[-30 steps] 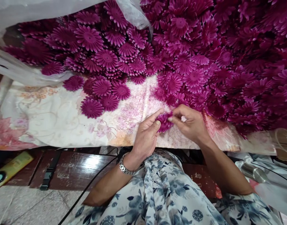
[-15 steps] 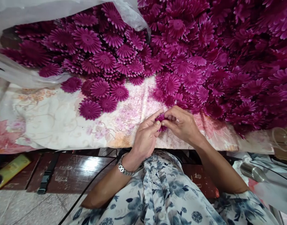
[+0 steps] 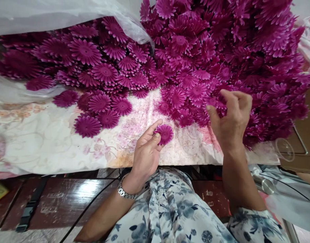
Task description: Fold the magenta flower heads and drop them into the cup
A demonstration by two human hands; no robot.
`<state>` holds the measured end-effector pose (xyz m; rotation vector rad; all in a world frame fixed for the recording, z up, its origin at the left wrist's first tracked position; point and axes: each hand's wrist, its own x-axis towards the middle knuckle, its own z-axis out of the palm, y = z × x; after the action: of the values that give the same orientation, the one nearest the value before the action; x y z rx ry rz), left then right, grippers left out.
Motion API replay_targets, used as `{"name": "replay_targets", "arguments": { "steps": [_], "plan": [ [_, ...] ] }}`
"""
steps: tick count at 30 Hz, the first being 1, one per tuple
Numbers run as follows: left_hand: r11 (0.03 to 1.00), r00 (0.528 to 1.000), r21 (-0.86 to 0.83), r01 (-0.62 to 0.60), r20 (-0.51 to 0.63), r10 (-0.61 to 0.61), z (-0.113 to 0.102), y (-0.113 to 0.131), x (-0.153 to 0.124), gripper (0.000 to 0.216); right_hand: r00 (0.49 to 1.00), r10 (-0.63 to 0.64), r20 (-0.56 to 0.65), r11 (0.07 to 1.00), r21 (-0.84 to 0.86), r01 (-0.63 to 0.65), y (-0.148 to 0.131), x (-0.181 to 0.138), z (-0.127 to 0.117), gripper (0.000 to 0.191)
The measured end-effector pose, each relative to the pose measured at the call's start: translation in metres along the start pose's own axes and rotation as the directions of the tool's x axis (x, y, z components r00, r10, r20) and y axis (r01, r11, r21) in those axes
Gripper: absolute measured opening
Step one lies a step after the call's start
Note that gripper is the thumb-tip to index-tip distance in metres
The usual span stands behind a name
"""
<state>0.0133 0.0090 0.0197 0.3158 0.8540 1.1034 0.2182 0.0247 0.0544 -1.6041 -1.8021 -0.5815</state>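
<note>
My left hand (image 3: pixel 147 148) pinches one magenta artificial flower head (image 3: pixel 166 134) between thumb and fingers, over the cloth near its front edge. The flower's ridged petals face up. To the right, my right hand (image 3: pixel 232 116) is raised at the front of a big heap of magenta flower heads (image 3: pixel 195 91). Its thumb and forefinger are spread apart, with the other fingers bent, and I see nothing held in it. The hand covers part of the heap behind it.
Stacked flat petal pieces (image 3: pixel 104 72) spill from a clear plastic bag (image 3: pixel 68 17) at the left. A floral cloth (image 3: pixel 56 138) covers the table. A clear round plastic rim (image 3: pixel 285 149) lies at the right edge, near cardboard (image 3: pixel 309 135). A metal cylinder (image 3: pixel 264 185) sits lower right.
My right hand has left the flower and moved right and up to the heap, its fingers parting. My left hand keeps the flower, now more fully in sight. The view has shifted somewhat.
</note>
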Motion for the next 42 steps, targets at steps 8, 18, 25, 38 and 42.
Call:
{"name": "replay_targets", "arguments": {
  "steps": [8,18,25,38,42],
  "plan": [
    [0.997,0.993,0.028,0.067,0.095,-0.069,0.000,-0.013,-0.002,0.033,0.896,-0.265,0.358,0.824,0.567,0.017,-0.061,-0.031,0.024,0.011],
    [0.997,0.994,0.077,0.004,0.106,-0.012,-0.004,-0.015,-0.003,0.034,0.914,-0.241,0.326,0.826,0.564,0.016,-0.058,-0.029,0.014,0.011],
    [0.998,0.999,0.063,-0.023,0.026,0.021,-0.004,-0.011,-0.005,0.031,0.953,-0.258,0.160,0.921,0.340,0.193,-0.059,-0.032,0.015,0.013],
    [0.999,0.999,0.027,-0.032,0.019,0.031,0.000,-0.007,-0.004,0.029,0.964,-0.120,0.236,0.937,0.348,0.031,-0.024,-0.007,0.001,0.017],
    [0.998,0.997,0.060,-0.008,0.083,0.003,0.000,-0.009,-0.005,0.027,0.904,-0.249,0.346,0.815,0.580,0.003,-0.059,-0.026,0.018,0.007]
  ]
}}
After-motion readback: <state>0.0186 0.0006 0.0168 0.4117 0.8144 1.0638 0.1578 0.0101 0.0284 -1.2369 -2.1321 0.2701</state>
